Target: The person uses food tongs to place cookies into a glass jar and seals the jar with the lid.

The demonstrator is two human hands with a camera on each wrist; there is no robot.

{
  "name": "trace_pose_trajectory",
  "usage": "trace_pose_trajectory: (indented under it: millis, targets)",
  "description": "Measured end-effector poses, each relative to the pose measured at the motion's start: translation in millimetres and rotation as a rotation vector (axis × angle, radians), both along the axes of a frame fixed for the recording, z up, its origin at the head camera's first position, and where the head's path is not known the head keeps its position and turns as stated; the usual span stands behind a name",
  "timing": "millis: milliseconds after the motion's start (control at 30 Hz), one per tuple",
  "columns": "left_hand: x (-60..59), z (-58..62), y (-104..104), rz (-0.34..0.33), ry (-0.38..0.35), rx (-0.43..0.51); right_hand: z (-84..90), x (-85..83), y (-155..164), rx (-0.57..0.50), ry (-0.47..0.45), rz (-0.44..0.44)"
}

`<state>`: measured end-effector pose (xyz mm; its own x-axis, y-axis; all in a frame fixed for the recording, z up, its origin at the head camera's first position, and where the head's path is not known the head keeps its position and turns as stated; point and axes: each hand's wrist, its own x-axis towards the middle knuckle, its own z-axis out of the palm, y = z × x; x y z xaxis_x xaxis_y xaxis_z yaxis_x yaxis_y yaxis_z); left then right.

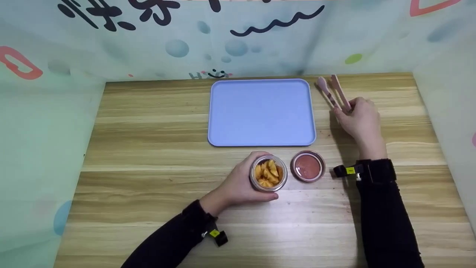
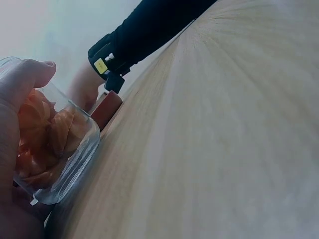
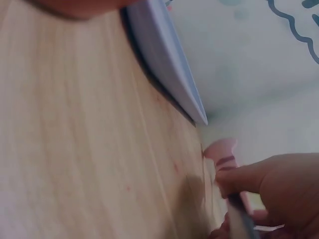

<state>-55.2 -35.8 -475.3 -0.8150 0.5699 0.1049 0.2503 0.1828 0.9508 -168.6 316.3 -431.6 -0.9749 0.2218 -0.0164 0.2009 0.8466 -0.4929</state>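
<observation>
Glass shows clear around the orange pieces in the jar (image 1: 268,173), which stands on the wooden table (image 1: 148,149) with its mouth open to the top. The left hand (image 1: 238,186) wraps around the jar from its own side, fingers curled on the wall and the thumb (image 2: 30,74) lying over the rim, as the left wrist view shows close up. Just to the right of that hand and jar lies the reddish-brown lid (image 1: 308,166), flat on the table, near the jar without clearly touching it.

The right hand (image 1: 360,119) is well apart from the left, farther out on the table. Its fingers pinch the handles of the pink utensils (image 1: 333,91), two slim pieces whose far ends point away from the hand toward the back edge of the table. In the right wrist view a fingertip (image 3: 239,179) presses against one pink handle (image 3: 224,157), whose rounded end sticks out past it; whether the tips rest on the wood I cannot tell.

Between the two hands and beyond the jar lies the light blue tray (image 1: 260,111), flat on the table, its right edge near the right hand. Patterned pale walls (image 1: 238,37) stand behind and at both sides.
</observation>
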Motion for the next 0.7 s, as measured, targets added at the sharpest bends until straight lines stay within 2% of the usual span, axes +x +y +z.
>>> trace_pose_trajectory:
  millis: [133, 333, 467, 700]
  targets:
    - [-0.4, 0.3, -0.5, -0.004, 0.001, 0.001, 3.0, 3.2, -0.2, 0.010, -0.018, 0.001]
    - [-0.3, -0.9, -0.4, -0.003, 0.009, 0.003, 11.3, 8.6, -1.5, 0.022, -0.118, 0.042]
    - [0.5, 0.8, -0.5, -0.002, 0.016, 0.005, 17.2, 13.1, -4.0, 0.034, -0.144, 0.072]
    - [5.4, 25.0, -1.9, -0.010, -0.036, 0.023, 32.7, 20.6, -12.8, 0.046, -0.176, 0.138]
